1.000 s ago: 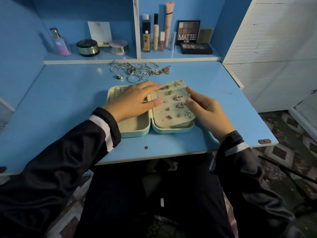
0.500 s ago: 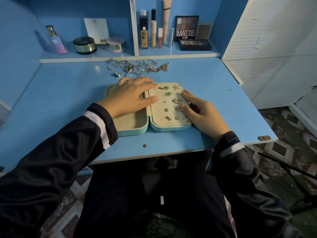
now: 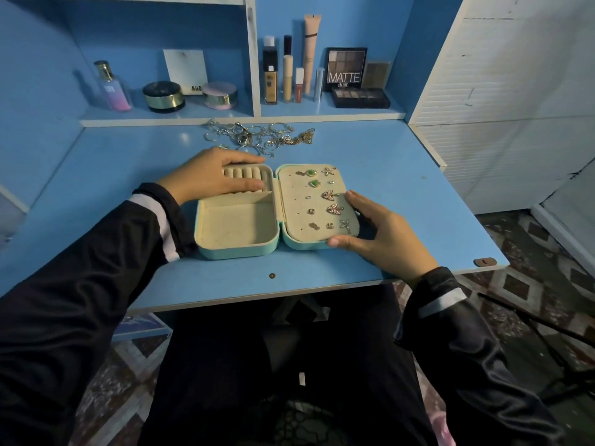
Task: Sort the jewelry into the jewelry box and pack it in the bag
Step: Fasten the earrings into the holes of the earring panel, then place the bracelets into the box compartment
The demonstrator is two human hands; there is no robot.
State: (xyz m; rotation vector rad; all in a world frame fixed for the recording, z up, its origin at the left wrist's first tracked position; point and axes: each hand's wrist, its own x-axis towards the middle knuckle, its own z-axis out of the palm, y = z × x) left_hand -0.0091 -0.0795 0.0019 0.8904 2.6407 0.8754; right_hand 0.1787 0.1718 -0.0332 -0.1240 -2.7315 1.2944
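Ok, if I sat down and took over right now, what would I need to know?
Left hand: flat on the ring rolls of the jewelry box, holding nothing.
Right hand: rests against the box's near right corner, holding nothing.
Done: earrings pinned on the right panel.
To do: the pile of rings and chains on the desk needs sorting, then close the box and bag it. No bag in view.

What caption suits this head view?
Left hand and right hand rest on an open teal jewelry box on a blue desk; earrings stud its right half, loose rings and chains lie behind.
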